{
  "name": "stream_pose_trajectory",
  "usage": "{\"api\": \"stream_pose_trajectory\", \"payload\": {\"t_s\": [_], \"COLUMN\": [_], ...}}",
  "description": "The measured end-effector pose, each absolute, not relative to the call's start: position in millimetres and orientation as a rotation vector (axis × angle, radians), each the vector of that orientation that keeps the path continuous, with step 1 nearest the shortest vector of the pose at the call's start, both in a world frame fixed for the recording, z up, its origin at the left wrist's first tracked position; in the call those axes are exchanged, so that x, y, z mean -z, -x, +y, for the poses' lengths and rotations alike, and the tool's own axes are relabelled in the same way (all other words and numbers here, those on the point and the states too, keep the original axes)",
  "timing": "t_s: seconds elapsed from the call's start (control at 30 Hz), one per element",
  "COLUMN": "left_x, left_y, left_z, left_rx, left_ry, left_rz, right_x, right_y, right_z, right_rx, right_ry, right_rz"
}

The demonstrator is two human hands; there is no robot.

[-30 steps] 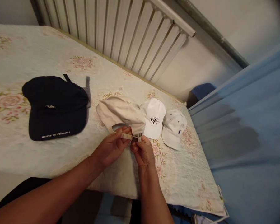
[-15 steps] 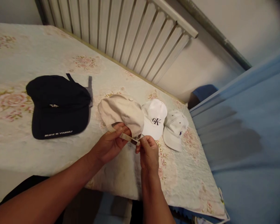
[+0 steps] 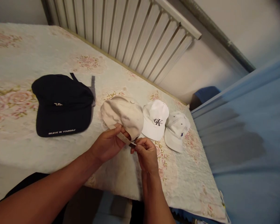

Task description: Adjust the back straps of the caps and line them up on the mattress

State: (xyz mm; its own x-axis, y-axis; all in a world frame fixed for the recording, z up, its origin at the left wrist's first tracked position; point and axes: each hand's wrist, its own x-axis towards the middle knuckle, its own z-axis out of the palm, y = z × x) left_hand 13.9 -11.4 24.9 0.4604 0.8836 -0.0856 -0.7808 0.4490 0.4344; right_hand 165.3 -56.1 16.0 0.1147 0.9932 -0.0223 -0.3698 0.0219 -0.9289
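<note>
A beige baseball cap (image 3: 124, 112) is held between my two hands, its back opening turned toward me. My left hand (image 3: 109, 143) grips the rear edge and the strap, thumb on top, some fingers inside the opening. With closed fingertips, my right hand (image 3: 147, 152) pinches the strap's end near a dark patch; the fastening itself is too small to make out. Just right of the beige cap lies a white cap (image 3: 156, 116) with black letters, and beyond it an off-white cap (image 3: 177, 130) with a small dark emblem. A black cap (image 3: 64, 102) with white lettering on its brim lies to the left.
The caps lie on a flower-patterned quilted cover (image 3: 84, 63). A pale slatted rail (image 3: 121, 34) runs along the far edge. Blue curtain cloth (image 3: 247, 140) hangs on the right, with a dark blue object (image 3: 206, 95) behind the far right corner.
My right hand has shifted slightly left along the strap, toward my left hand. The whole view has moved a little, so the caps appear further right.
</note>
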Motion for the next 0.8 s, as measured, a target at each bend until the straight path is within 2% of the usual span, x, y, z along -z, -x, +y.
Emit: {"api": "stream_pose_trajectory", "payload": {"t_s": [0.37,0.63,0.8], "left_x": [-30.1,-31.0,-29.5], "left_y": [-5.9,-4.5,0.6], "left_z": [-6.9,-5.0,-4.0], "left_rx": [-0.995,-1.072,-1.091], "left_ry": [-0.21,-0.709,-0.787], "left_rz": [0.078,0.031,0.098], "right_x": [-17.6,-25.3,-23.2], "right_y": [-164.8,-161.6,-160.5], "right_z": [-60.6,-65.8,-66.5], "right_rx": [-1.351,-1.266,-1.379], "right_ry": [1.006,1.223,1.117], "right_rz": [-0.872,-0.967,-0.99]}}
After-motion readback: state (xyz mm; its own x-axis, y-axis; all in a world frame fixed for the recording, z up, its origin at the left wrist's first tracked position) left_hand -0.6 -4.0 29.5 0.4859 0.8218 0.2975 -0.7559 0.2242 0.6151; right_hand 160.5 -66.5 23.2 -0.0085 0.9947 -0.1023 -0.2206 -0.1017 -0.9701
